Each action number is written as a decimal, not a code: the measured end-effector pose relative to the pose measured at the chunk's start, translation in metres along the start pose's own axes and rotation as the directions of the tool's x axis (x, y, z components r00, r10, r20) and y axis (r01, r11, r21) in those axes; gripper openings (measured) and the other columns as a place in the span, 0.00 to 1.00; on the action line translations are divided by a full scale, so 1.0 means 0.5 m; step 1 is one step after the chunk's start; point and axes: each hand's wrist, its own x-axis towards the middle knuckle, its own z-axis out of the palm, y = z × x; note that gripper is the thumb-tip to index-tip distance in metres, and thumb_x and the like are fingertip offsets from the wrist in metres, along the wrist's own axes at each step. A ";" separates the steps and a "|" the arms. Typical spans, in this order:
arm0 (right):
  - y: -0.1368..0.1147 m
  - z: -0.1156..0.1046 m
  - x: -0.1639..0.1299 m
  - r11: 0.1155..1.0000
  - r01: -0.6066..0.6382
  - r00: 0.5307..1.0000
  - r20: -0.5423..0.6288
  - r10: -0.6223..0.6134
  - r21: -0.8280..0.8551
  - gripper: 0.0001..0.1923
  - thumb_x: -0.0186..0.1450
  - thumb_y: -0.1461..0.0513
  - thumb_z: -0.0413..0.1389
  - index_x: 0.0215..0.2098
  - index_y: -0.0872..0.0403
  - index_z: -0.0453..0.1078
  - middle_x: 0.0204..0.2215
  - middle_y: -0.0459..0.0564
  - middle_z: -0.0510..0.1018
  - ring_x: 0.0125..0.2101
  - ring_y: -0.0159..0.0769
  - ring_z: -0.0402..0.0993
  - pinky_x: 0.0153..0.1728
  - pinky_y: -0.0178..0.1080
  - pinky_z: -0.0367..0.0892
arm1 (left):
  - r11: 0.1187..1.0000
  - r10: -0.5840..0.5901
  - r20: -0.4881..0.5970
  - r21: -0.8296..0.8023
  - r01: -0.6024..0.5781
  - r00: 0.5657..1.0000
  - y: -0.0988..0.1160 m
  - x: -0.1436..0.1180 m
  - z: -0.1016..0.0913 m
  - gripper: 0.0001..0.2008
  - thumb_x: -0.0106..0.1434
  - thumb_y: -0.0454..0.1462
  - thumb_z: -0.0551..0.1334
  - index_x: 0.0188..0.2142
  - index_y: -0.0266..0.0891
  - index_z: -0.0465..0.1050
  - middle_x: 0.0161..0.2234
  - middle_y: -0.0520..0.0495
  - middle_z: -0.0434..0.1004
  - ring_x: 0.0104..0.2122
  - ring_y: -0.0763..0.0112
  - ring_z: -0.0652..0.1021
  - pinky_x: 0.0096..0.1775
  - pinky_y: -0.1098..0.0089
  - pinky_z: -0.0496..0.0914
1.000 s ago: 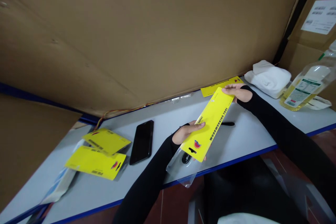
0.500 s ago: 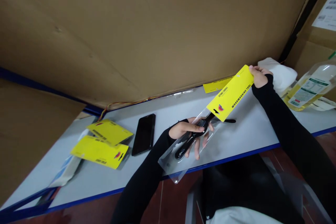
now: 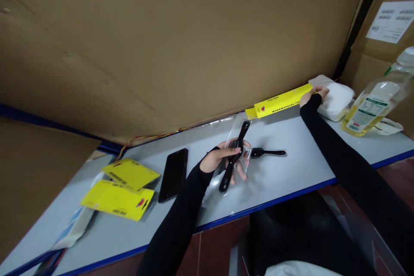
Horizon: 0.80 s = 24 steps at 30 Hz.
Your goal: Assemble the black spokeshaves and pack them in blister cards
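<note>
On the far left of the table (image 3: pixel 291 181) I see two yellow cards (image 3: pixel 124 189) lying overlapped, with a black phone (image 3: pixel 174 174) just beside them, face up. My left hand (image 3: pixel 223 161) is closed around a clear plastic sleeve (image 3: pixel 237 138) with a black tool (image 3: pixel 233 156) inside it, raised a little above the tabletop near the front edge. A second black tool (image 3: pixel 268 152) lies flat just to its right. My right hand (image 3: pixel 313 95) reaches to the back of the table and pinches the end of a long yellow card (image 3: pixel 280 101), which rests on a further yellow card along the cardboard wall (image 3: pixel 181 39).

I judge the sleeve slippery: if my left fingers loosen, the tool could slide out of its open end and drop off the front edge. My stretched right sleeve passes near the oil bottle (image 3: pixel 375 101) and the white cloth (image 3: pixel 336 97), so a careless pull back could knock the bottle over.

The surface is pale grey with a blue rim, boxed in by tall brown cardboard, more cartons on the right.
</note>
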 end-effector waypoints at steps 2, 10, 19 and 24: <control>-0.019 0.018 -0.032 0.994 -0.023 0.999 -0.048 0.018 -0.108 0.13 0.72 0.65 0.43 0.54 0.57 0.58 0.60 0.69 0.63 0.62 0.50 0.60 0.67 0.56 0.54 | 0.998 0.049 -0.054 -0.033 -0.050 0.997 -0.010 0.018 -0.005 0.29 0.68 0.41 0.66 0.65 0.38 0.60 0.38 0.40 0.83 0.31 0.47 0.87 0.26 0.60 0.82; -0.071 0.014 -0.102 0.915 0.299 0.893 0.417 -0.168 -0.271 0.12 0.62 0.66 0.62 0.44 0.55 0.69 0.58 0.67 0.73 0.71 0.57 0.48 0.68 0.66 0.41 | 0.943 0.222 -0.413 -0.141 -0.303 0.883 -0.054 0.076 -0.012 0.22 0.65 0.39 0.69 0.53 0.38 0.65 0.43 0.34 0.84 0.44 0.36 0.86 0.40 0.43 0.83; -0.207 -0.052 -0.313 0.992 -0.108 0.481 0.876 -0.010 0.070 0.30 0.66 0.35 0.57 0.50 0.48 0.71 0.45 0.53 0.80 0.40 0.40 0.77 0.37 0.39 0.74 | 0.894 0.263 -0.675 -0.099 -0.438 0.690 -0.047 0.088 0.030 0.26 0.60 0.39 0.71 0.54 0.41 0.64 0.42 0.41 0.82 0.40 0.46 0.87 0.41 0.45 0.82; -0.248 -0.030 -0.402 0.848 -0.528 0.200 0.963 0.179 -0.048 0.38 0.65 0.27 0.47 0.43 0.50 0.68 0.21 0.44 0.70 0.17 0.34 0.65 0.16 0.36 0.58 | 0.918 0.392 -0.709 0.257 -0.302 0.586 -0.051 0.070 0.086 0.23 0.61 0.40 0.71 0.55 0.43 0.71 0.37 0.46 0.81 0.36 0.57 0.85 0.35 0.65 0.79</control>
